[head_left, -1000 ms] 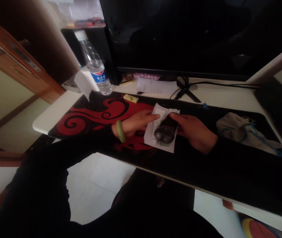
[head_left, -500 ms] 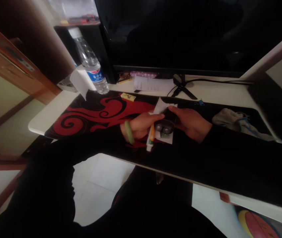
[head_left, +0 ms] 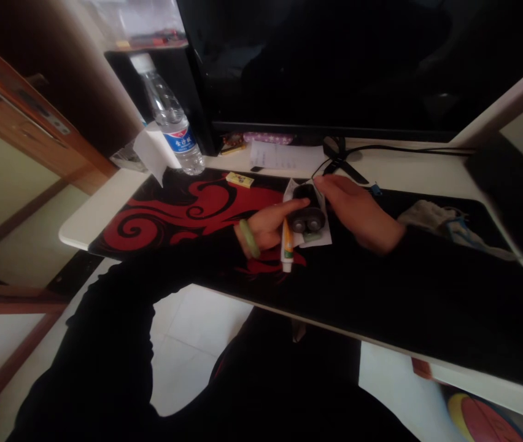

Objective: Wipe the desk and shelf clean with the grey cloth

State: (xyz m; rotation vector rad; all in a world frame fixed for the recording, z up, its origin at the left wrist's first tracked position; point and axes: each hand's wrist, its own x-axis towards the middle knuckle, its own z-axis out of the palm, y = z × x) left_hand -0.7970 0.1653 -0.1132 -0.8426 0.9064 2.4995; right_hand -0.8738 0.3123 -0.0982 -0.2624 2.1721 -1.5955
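Observation:
A black electric shaver (head_left: 306, 216) with two round silvery heads faces me, low over the desk mat. My left hand (head_left: 268, 222), with a pale green bangle at the wrist, is closed around its left side, thumb lying on top. Against that hand rests a yellow and white tube (head_left: 287, 248), its white cap pointing toward me. Beneath the shaver are pieces of white paper (head_left: 323, 236). My right hand (head_left: 358, 209) is just right of the shaver, fingers extended toward its far end and partly hidden; I see nothing held there.
A water bottle (head_left: 176, 132) stands at the back left. A small yellow box (head_left: 239, 180) lies on the red and black mat (head_left: 164, 212). Behind are a written sheet (head_left: 284, 155), black cables (head_left: 381, 149) and a large screen (head_left: 326, 67). A pale cloth bundle (head_left: 431, 218) lies right.
My right hand has come off the shaver and shifted slightly right and away from me. The left hand keeps hold, and the shaver's heads have moved slightly away from me.

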